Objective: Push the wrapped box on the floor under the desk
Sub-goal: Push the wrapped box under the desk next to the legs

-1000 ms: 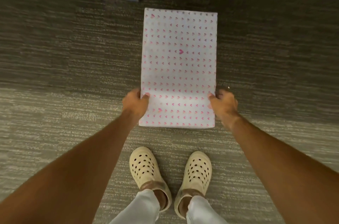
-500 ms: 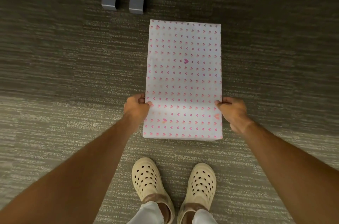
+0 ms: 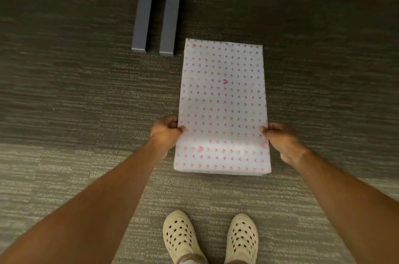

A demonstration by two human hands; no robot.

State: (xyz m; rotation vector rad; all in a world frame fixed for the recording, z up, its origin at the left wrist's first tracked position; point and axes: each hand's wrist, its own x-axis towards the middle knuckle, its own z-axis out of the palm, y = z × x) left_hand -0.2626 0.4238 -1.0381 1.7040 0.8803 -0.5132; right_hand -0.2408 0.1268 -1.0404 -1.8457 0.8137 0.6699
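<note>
Both hands clamp the heart-print wrapped box (image 3: pixel 223 108) on the carpet (image 3: pixel 64 112): left hand (image 3: pixel 165 132), right hand (image 3: pixel 280 142), beside two grey desk feet (image 3: pixel 155 17).

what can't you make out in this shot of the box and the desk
Head view only:
- Desk top: cut off by the top edge; only two grey legs show.
- Wrapped box far and under sides: hidden by its own top.
- Left hand and right hand fingers: curled round the box's sides.
</note>
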